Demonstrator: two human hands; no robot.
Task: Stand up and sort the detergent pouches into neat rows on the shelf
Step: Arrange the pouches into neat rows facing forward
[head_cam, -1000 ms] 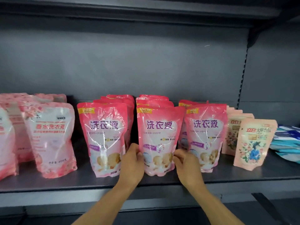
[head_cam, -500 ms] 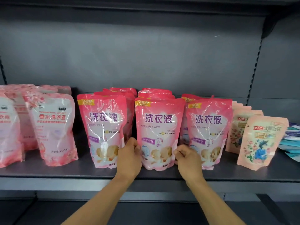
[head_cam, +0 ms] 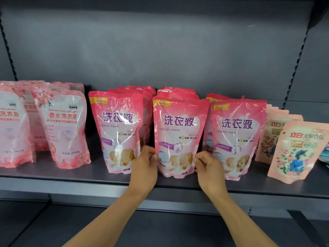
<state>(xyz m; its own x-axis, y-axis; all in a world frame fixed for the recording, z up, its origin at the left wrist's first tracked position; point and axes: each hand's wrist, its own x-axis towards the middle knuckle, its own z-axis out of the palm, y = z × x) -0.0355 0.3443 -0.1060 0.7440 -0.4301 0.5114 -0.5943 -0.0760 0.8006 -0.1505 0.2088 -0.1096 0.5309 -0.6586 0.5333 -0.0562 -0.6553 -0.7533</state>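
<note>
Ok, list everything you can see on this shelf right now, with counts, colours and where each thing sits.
bright pink pouches: three upright front pouches, more behind, count unclear; shelf centre
pale pink pouches: at least four, left
peach floral pouches: several in a row, right
blue packs: count unclear, far right edge
shelf: one, dark grey
left hand: holds the middle bright pink pouch's left edge
right hand: holds its right edge
</note>
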